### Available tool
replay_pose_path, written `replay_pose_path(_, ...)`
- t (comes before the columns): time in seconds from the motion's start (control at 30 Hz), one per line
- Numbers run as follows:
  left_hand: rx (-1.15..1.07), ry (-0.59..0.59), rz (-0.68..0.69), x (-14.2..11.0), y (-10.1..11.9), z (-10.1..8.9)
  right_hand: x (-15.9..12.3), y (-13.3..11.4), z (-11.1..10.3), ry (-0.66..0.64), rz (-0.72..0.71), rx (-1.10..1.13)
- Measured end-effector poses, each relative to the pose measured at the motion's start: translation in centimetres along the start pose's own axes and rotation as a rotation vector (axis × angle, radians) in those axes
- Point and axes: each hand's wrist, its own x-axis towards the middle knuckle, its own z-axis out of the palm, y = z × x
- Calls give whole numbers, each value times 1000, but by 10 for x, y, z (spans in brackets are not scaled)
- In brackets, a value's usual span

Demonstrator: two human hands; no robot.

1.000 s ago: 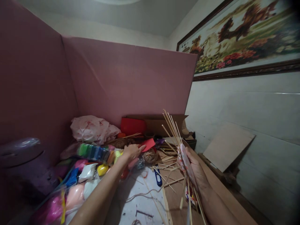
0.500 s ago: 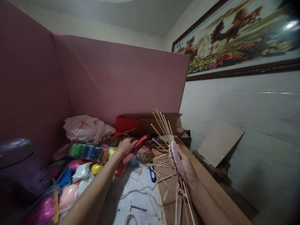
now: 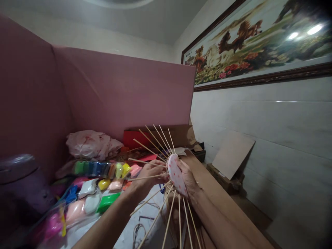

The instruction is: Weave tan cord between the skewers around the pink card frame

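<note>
A round disc (image 3: 177, 176) covered in white fabric with red dots is held up, with several thin wooden sticks (image 3: 155, 137) fanning out from its edge. My right hand (image 3: 188, 174) is closed around the disc's right side, thumb over its face. At its left edge, my left hand (image 3: 153, 171) has its fingers drawn together on the sticks where they meet the disc; the fingertips are partly hidden. Below the disc, more sticks (image 3: 180, 221) spread down toward me.
Bags of coloured clay (image 3: 109, 202) cover the table's left side. Cord (image 3: 138, 235) lies on the white surface in front. Behind are a bundled pink cloth (image 3: 90, 143) and a red sheet (image 3: 132, 138). Brown board (image 3: 218, 204) runs along the right, beside a wall.
My left hand has moved from the clutter at the back to the disc's edge. The disc has turned its dotted face toward me and shifted left, its sticks now fanned wide.
</note>
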Motion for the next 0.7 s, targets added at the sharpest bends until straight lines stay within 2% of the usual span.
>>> replay_pose_path(0.1,-11,24,0,-10,-1,5,0,4,0,-31,-21,-24)
replay_pose_path(0.23,69,29,40,-16,-9,2,-3,5,3,-27,-35,-74)
replay_pose_path(0.37,198,134,85,-22,-17,1,-7,5,7,-37,-28,-104)
replay_pose_path(0.5,259,197,106,-29,-15,4,-10,4,11,-30,-36,-112)
replay_pose_path(0.7,248,232,189,-31,-13,7,-13,6,13,-59,-51,-90)
